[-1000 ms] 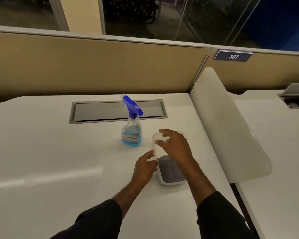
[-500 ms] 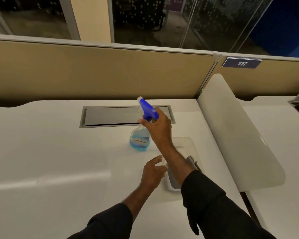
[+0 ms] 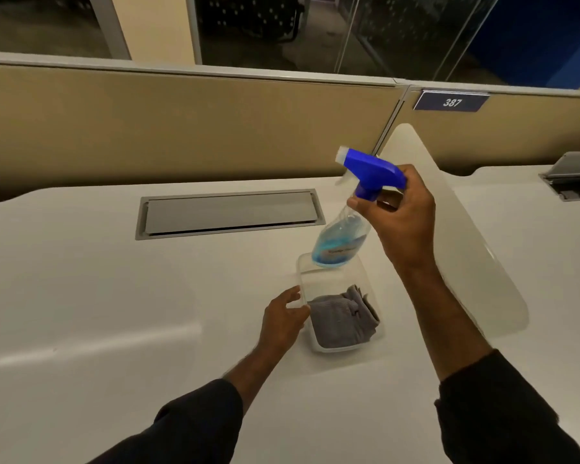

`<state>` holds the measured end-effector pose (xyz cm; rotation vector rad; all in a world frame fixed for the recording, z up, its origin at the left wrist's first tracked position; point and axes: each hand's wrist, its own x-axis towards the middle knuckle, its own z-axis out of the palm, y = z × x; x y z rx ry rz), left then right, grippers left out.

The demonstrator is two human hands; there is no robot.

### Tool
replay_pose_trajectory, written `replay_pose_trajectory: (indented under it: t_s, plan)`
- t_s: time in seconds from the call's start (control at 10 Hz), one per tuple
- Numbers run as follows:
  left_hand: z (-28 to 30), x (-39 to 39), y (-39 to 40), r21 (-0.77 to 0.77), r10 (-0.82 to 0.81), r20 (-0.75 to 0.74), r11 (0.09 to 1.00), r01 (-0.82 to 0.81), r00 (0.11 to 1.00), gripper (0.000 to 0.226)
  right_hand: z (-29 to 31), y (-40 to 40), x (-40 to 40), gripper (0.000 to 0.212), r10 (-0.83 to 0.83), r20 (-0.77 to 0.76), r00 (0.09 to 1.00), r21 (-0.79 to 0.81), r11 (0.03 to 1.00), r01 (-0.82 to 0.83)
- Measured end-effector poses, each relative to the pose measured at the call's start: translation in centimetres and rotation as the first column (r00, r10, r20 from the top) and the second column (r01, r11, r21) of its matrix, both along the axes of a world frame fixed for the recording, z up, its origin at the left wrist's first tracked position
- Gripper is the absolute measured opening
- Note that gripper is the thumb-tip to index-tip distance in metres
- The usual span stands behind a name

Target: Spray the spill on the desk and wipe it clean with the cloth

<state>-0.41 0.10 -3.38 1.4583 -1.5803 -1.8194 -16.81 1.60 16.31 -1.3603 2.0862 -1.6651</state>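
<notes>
One spray bottle (image 3: pixel 343 236), clear with blue liquid and a blue trigger head, is held tilted in the air above the far end of a clear tray (image 3: pixel 369 286); its label is too blurred to read. The right hand (image 3: pixel 404 216) is closed around the bottle's neck just below the trigger head, forearm raised. One grey cloth (image 3: pixel 342 321) lies folded in the near half of the tray. The left hand (image 3: pixel 283 321) rests on the white table (image 3: pixel 97 296), fingers loosely spread and touching the tray's left rim, grasping nothing. No spill can be made out on the table. One grey hatch (image 3: pixel 230 212) lies behind; a plate (image 3: pixel 451 102) reads 387. Both dark sleeves are cut off below.
</notes>
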Motion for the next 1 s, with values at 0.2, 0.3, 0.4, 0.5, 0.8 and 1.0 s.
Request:
replay_pose_trajectory:
  t_s: [0.2,0.3,0.4,0.5,0.8,1.0]
  plan:
    - [-0.3,-0.2,0.0,-0.026,0.007,0.009,1.0,-0.007,1.0,0.056,-4.8,1.8,-1.2,0.046,-0.026,0.076,0.997,0.068,0.997,0.021]
    - [-0.4,-0.3,0.1,-0.035,0.004,0.027,0.999,-0.003,1.0,0.057,-7.1,1.9,-1.3,0.049,-0.007,0.107,0.994,0.068,0.998,0.0]
    - [-0.5,-0.4,0.2,-0.029,0.012,0.031,1.0,-0.011,0.999,0.058,-9.2,1.9,-1.2,0.049,-0.014,0.15,0.989,0.089,0.996,0.0]
    - [-0.6,-0.6,0.2,-0.026,0.008,0.036,1.0,-0.007,0.999,0.058,-10.5,2.0,-1.4,0.051,-0.032,0.208,0.978,0.076,0.997,0.017]
    - [-0.8,-0.6,0.1,-0.04,0.008,0.043,0.999,-0.007,0.999,0.055,-11.4,1.5,-2.1,0.058,-0.003,0.338,0.941,0.09,0.996,-0.029]
    - [-0.6,-0.2,-0.3,-0.03,-0.042,0.034,0.999,0.043,0.999,0.055,-10.6,2.5,-1.7,0.072,0.082,0.282,0.956,0.096,0.989,-0.113]
